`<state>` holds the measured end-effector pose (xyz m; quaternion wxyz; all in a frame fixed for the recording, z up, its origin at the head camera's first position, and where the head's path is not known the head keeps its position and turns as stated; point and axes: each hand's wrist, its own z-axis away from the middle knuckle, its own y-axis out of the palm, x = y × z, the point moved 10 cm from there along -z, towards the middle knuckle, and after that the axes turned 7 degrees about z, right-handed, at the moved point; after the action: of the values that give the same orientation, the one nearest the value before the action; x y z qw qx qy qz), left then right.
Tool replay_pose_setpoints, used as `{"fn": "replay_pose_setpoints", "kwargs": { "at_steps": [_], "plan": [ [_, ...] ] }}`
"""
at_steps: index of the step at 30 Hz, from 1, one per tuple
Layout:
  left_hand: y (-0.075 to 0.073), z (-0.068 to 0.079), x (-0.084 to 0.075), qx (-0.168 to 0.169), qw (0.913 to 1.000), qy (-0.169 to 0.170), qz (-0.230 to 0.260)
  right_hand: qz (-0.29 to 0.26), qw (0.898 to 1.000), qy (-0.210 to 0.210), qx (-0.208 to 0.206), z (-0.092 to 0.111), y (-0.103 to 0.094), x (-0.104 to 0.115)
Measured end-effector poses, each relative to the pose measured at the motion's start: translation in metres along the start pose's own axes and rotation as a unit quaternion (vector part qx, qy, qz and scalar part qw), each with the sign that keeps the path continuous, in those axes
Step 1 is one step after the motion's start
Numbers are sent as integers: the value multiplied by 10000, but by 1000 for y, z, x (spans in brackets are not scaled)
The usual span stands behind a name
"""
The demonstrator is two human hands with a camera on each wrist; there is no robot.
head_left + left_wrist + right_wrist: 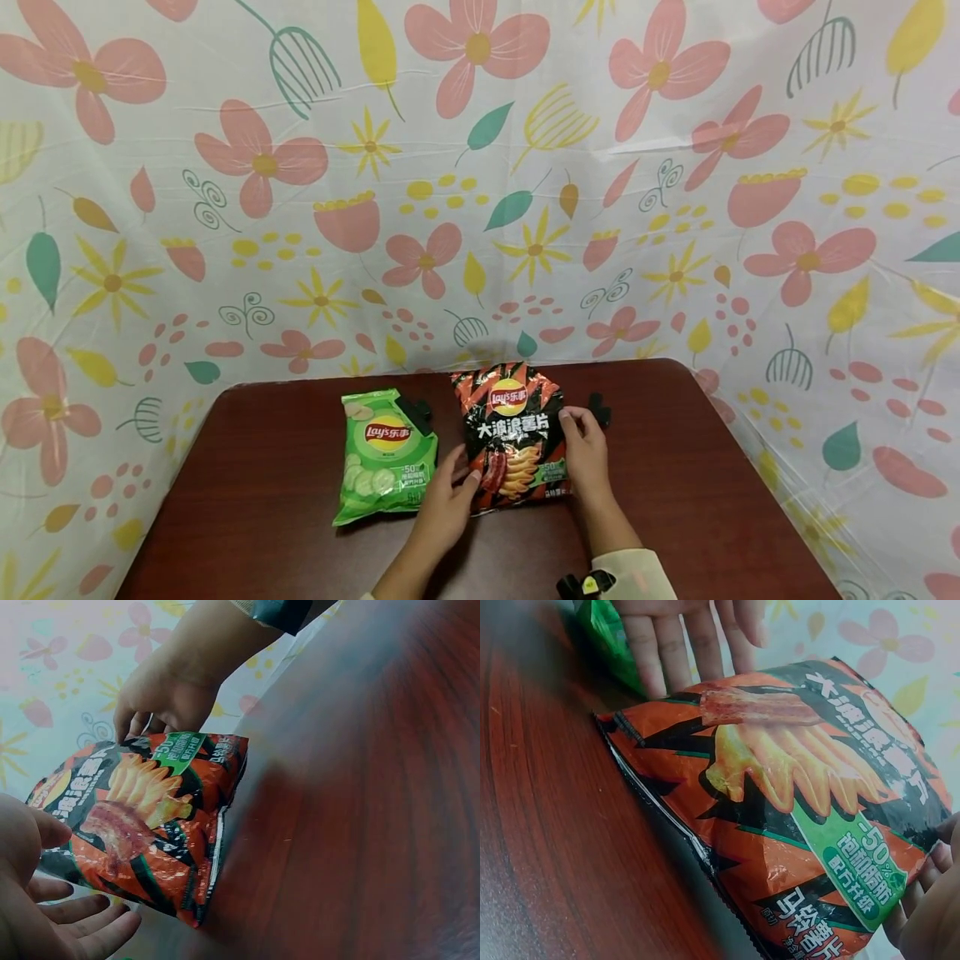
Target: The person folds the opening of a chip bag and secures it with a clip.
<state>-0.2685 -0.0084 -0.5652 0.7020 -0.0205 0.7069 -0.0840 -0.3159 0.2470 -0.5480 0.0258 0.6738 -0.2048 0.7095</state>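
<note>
Gripping the right-hand edge of a red and black chip bag (513, 442): right hand (587, 450), thumb on the near face, fingers curled behind the edge. Left hand (446, 498) is at the opposite edge of the same bag, fingers extended and loosely spread, thumb toward the printed front; no grip seen on this side. Bag therefore sits between the two hands, front turned up toward the wearer, its lower part nearest the wrists. Contact of its bottom seam with the table (255, 508) cannot be told. Print shows a yellow and red logo, ridged chips and a strip of meat. Just left of the left hand, a green chip bag (384, 475) lies on the table, untouched; a black clip (412, 414) crosses its upper right corner, beyond the left fingertips. Small black piece (600, 410) just to the right of the right hand's fingers; kind unclear. Cream sleeve (641, 575) and a black strap (570, 586) behind the right hand at the wrist. Beyond both hands, past the far table edge, hangs a flower-patterned cloth (480, 208).
</note>
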Motion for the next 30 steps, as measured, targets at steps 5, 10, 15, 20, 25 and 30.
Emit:
{"fn": "replay_pose_setpoints", "kwargs": {
  "at_steps": [5,10,15,20,25,30],
  "plan": [
    [-13,-5,-7,-295,9994,179,36,-84,9999,-123,-38,2,1,6],
    [-25,-12,-15,-532,9979,325,164,-175,9998,-132,24,3,4,8],
    [-37,-17,-24,-740,9963,361,232,-187,9998,-37,94,3,4,7],
    [-48,-18,-38,-966,9938,535,130,-199,9997,-131,82,4,6,9],
    [-59,-20,-52,-1267,9883,777,-337,-170,9995,-264,19,3,7,14],
    [-65,-21,-66,-1408,9803,1080,-865,-213,9990,-347,204,8,9,29]
  ]
}}
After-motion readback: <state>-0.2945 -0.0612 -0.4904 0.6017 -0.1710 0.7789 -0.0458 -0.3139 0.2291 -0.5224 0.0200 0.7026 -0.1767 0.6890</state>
